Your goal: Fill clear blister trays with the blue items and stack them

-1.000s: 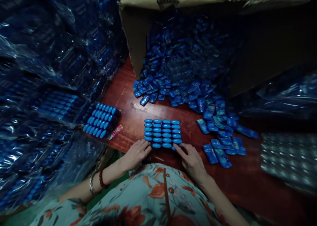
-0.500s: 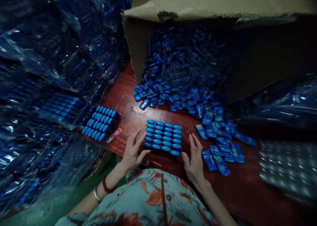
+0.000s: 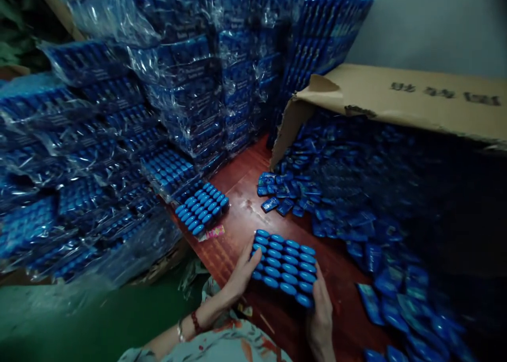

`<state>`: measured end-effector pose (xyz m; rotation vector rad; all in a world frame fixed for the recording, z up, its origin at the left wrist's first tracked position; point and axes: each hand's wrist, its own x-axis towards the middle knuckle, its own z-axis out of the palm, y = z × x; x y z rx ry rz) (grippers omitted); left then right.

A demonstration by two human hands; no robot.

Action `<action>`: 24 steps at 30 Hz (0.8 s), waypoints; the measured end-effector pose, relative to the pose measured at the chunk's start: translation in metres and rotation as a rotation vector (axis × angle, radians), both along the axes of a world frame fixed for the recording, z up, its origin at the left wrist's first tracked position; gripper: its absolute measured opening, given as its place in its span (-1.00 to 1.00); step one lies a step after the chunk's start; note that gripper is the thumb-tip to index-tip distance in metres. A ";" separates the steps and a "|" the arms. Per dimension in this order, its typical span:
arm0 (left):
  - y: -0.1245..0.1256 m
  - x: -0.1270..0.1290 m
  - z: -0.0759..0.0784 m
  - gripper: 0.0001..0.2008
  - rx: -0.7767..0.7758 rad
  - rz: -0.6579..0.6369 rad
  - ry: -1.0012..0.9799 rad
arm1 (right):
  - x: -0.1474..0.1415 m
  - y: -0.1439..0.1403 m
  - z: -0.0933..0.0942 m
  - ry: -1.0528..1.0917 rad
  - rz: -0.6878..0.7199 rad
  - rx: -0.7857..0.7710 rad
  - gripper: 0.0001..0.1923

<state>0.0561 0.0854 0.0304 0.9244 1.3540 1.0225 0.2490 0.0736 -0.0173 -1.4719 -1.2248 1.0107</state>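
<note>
A block of small blue packs (image 3: 281, 261), their rounded ends facing up in rows, sits between my two hands over the red-brown table. My left hand (image 3: 242, 269) clasps its left side, thumb over the near left corner. Along the right side, my right hand (image 3: 321, 304) presses with its fingers; part of it is hidden behind the block. A similar block of blue packs (image 3: 202, 207) stands to the left on the table, beside a small pink and yellow wrapper (image 3: 216, 232).
An open cardboard box (image 3: 415, 95) lies at the right, loose blue packs (image 3: 356, 230) spilling from it over the red-brown table (image 3: 243, 182). Plastic-wrapped stacks of blue packs (image 3: 178, 82) rise at the back and left. Green floor (image 3: 119, 319) shows at lower left.
Both hands, apart from the block before, have closed in on its left and right sides. My view has swung left, showing more of the wrapped stacks.
</note>
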 end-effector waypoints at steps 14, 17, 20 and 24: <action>0.014 -0.113 0.058 -0.47 0.323 0.892 -0.073 | -0.228 0.183 0.101 0.329 0.842 0.090 -0.45; 0.015 -0.138 0.038 -0.51 0.219 0.952 -0.116 | -0.238 0.199 0.078 0.321 0.823 0.049 -0.35; 0.016 -0.150 0.028 -0.52 0.193 0.918 -0.259 | -0.226 0.198 0.062 0.317 0.795 0.061 -0.26; 0.024 -0.144 0.029 -0.53 0.195 0.769 -0.295 | -0.203 0.183 0.044 0.291 0.761 0.036 -0.24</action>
